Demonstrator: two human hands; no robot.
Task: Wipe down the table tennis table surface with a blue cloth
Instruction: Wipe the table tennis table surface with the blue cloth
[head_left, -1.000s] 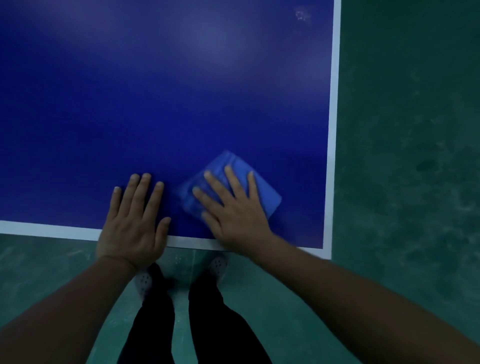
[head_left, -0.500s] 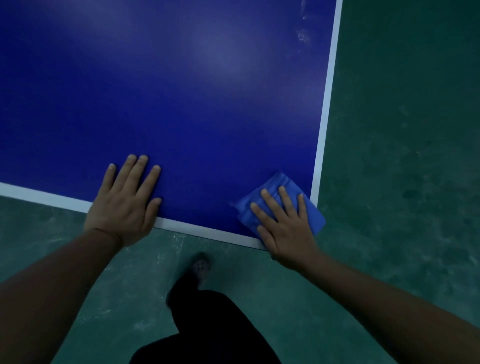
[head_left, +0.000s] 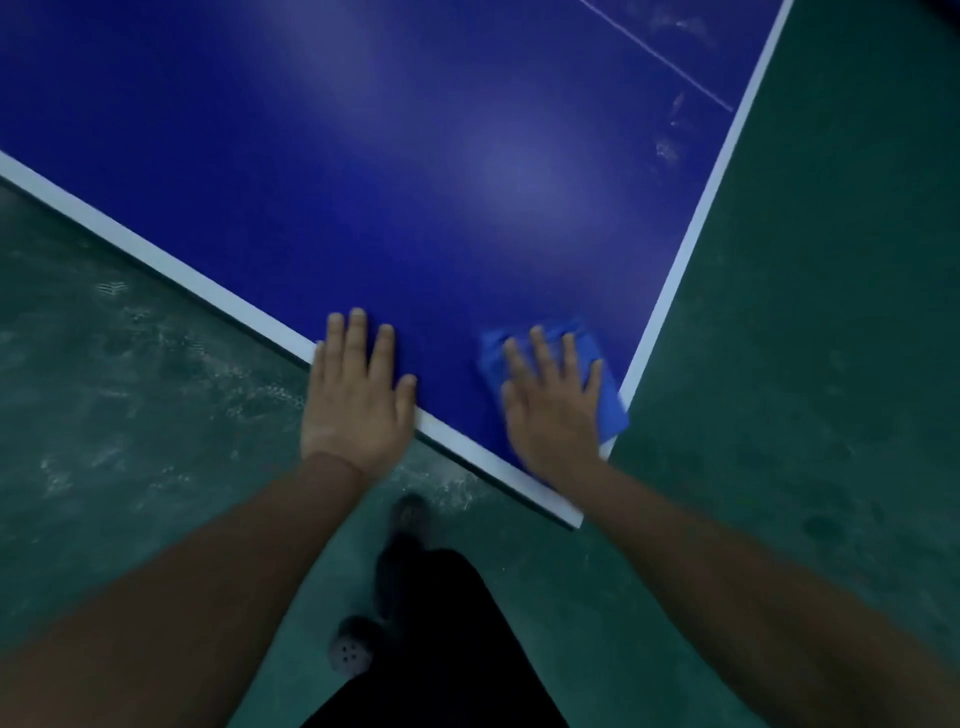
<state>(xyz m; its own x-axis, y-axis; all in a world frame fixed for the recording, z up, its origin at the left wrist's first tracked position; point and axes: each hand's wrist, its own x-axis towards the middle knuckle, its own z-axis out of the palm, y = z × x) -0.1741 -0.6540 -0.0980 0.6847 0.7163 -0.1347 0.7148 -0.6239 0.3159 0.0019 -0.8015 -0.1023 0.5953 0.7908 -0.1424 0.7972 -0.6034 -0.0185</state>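
Note:
The dark blue table tennis table (head_left: 415, 171) with a white border fills the upper part of the head view, its near corner pointing toward me. A folded blue cloth (head_left: 608, 400) lies at that corner, its right end overhanging the side edge. My right hand (head_left: 553, 402) presses flat on the cloth with straight, spread fingers. Flat on the table's near edge, about a hand's width left of the cloth, rests my left hand (head_left: 358, 395).
Green floor (head_left: 831, 364) surrounds the table on the left, the right and below. My dark trouser legs and shoes (head_left: 353, 652) stand just in front of the corner. Pale smudges (head_left: 667, 150) and a thin white line mark the table at the upper right.
My right hand has slid the cloth to the right along the near edge, out to the table's corner. My left hand followed to the right, and my view has turned.

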